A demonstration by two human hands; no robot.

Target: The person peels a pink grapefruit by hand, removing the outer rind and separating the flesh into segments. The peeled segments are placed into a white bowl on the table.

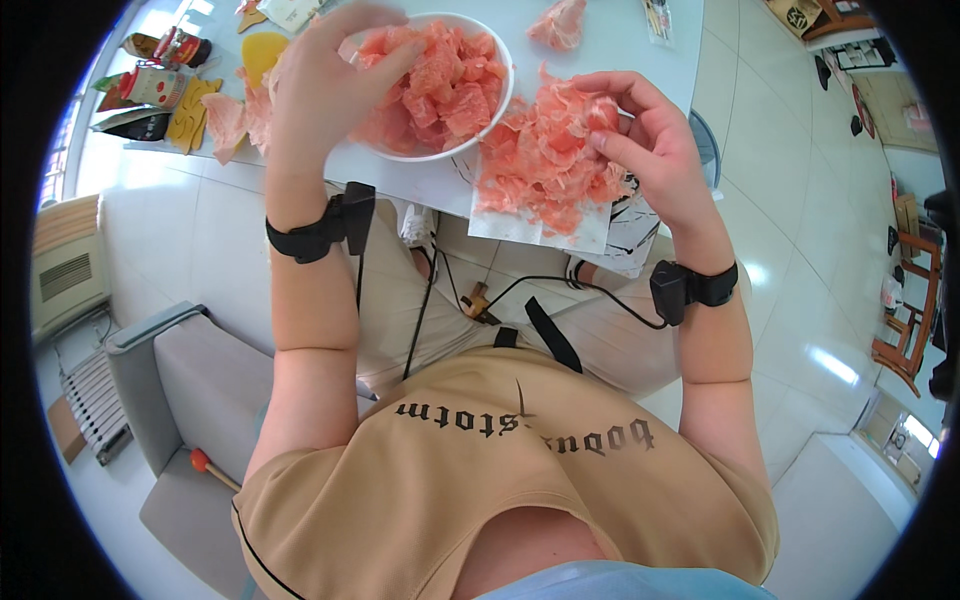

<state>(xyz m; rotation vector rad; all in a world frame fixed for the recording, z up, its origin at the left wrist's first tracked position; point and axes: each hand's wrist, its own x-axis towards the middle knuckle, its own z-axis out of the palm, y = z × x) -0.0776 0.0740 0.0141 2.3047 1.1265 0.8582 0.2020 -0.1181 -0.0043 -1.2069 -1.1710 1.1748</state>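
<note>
A white bowl full of peeled red pomelo flesh stands at the near edge of the table. My left hand is over its left rim, slightly blurred, with thumb and forefinger apart above the flesh. To the right, a heap of pink membrane scraps lies on a white paper towel that overhangs the table edge. Above the heap's right side, my right hand pinches a small pink piece of pomelo between thumb and fingers.
An unpeeled-membrane pomelo chunk sits behind the heap on the table. Pomelo rind, yellow peel and jars crowd the left. Black cables run between wrist straps. A grey chair stands at left.
</note>
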